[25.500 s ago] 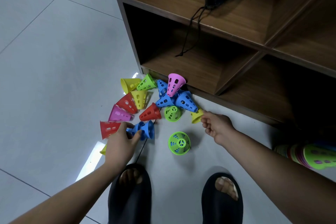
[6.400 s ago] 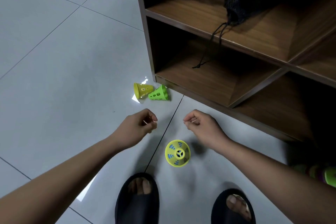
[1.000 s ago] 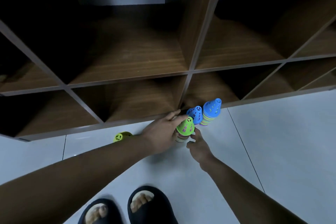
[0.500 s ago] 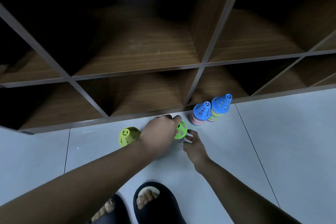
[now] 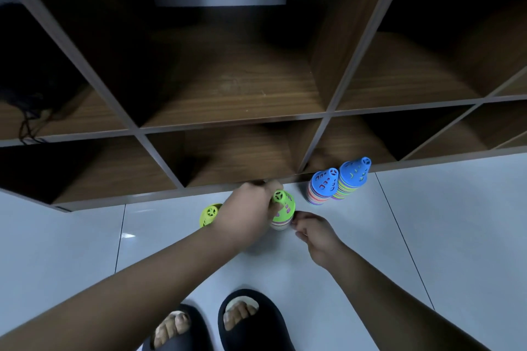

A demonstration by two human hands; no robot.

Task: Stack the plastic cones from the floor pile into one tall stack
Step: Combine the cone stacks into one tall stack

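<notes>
A short stack of cones topped by a green one stands on the white floor in front of the shelf. My left hand grips it from the left, fingers curled over its top. My right hand pinches the stack's lower edge from the right. A yellow-green cone stack stands just left of my left hand, partly hidden by it. Two more stacks stand to the right, each topped by a blue cone: one and a taller one.
A dark wooden cubby shelf runs across the back, its base edge right behind the cones. My two feet in black slippers stand below. White floor tiles spread left and right.
The view has shifted a little. My left hand stays on the green-topped stack and my right hand stays at its base. The yellow-green stack shows more from behind my left hand.
</notes>
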